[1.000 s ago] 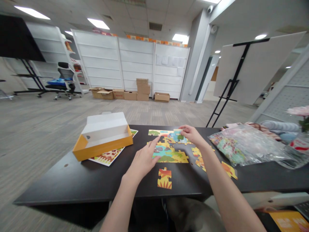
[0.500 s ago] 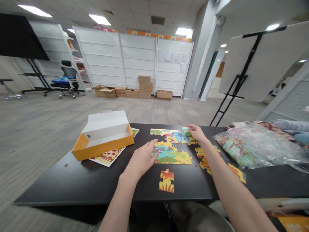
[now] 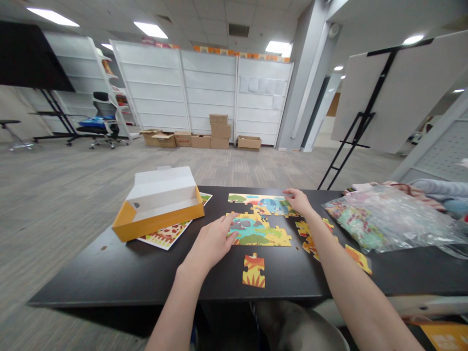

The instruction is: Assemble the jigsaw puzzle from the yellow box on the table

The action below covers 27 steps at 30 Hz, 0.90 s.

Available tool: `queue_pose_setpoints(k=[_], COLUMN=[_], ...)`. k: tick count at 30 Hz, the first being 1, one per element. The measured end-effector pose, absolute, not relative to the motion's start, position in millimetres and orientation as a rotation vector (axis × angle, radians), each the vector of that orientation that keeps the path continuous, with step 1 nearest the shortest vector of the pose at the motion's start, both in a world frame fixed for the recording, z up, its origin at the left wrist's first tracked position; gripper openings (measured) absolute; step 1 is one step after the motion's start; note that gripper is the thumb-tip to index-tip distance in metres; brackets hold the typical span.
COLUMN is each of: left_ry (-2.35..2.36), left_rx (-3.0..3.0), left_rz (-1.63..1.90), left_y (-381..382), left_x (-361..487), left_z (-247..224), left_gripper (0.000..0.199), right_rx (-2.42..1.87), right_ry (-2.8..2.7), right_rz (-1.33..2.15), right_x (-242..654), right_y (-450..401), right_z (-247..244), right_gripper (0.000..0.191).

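Observation:
Colourful jigsaw pieces lie joined on the black table (image 3: pixel 146 278). The lower section (image 3: pixel 263 236) shows a grey hippo in water, and the upper section (image 3: pixel 272 205) a blue elephant. My left hand (image 3: pixel 215 241) rests at the hippo section's left edge, its fingers apart and holding nothing. At the upper section's top right corner, my right hand (image 3: pixel 299 202) has its fingertips together on a puzzle piece (image 3: pixel 281 198), which they partly cover. One loose orange-and-yellow piece (image 3: pixel 253 271) lies nearer me. Several loose yellow pieces (image 3: pixel 309 239) lie partly behind my right forearm.
An open yellow box (image 3: pixel 161 222) with a white inside stands at left, over a printed picture sheet (image 3: pixel 168 236). At right lie a clear plastic bag (image 3: pixel 395 222) of colourful contents and another orange-yellow piece (image 3: pixel 358 258). Folded cloths (image 3: pixel 435 189) are behind the bag.
The corner piece under my right fingers now sits flush with the upper section; before, it stood slightly out of line. My left hand has hardly moved, and the view has shifted slightly.

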<state>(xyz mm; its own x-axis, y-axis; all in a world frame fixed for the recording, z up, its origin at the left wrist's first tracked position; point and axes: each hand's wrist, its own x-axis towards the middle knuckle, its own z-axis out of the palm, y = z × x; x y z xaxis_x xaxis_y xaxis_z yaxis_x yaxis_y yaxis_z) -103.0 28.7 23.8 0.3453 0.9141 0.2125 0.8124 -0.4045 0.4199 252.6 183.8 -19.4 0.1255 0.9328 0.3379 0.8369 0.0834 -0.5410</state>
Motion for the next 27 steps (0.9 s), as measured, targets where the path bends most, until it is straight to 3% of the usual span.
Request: queue_pose_setpoints(k=[13,21,27], left_ry=[1.508,1.408,1.417], left_rx=[2.443,2.451,2.494], left_rz=[0.575,0.566,0.424], left_y=[25,25,27], left_x=[-93,-76,-69], left_z=[28,28,18], left_gripper=[0.030,0.031,0.016], right_rx=[-1.778,-1.850,-1.859], right_ry=[-2.053,-2.136,-2.207], right_rz=[0.068,0.058,0.087], right_x=[244,240,237], right_y=[172,167,159], right_z=[-10,-5,0], right_gripper=[0.015,0.019,0.020])
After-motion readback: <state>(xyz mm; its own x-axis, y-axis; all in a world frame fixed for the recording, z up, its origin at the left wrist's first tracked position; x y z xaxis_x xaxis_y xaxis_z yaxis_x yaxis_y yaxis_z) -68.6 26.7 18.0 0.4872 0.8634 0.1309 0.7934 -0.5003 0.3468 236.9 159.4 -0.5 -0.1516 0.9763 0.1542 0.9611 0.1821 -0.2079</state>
